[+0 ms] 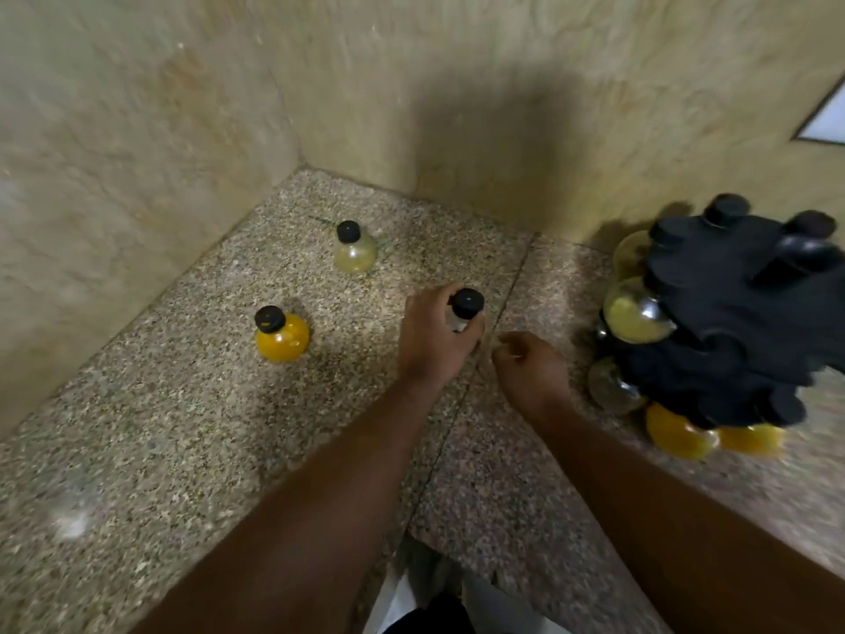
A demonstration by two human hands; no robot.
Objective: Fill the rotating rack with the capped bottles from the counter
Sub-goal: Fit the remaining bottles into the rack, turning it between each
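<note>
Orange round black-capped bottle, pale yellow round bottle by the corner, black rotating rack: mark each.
Orange round black-capped bottle [284, 343]: head view, its belly.
Pale yellow round bottle [355, 254]: head view, its belly.
Black rotating rack [731, 322]: head view, its dark body.

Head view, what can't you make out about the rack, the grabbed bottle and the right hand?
All in the head view.
Rotating rack: cut by the right edge, motion-blurred; free slots uncountable.
Held bottle: body behind the left hand; contents unclear.
Right hand: fingers curl away; any held thing hidden.
</note>
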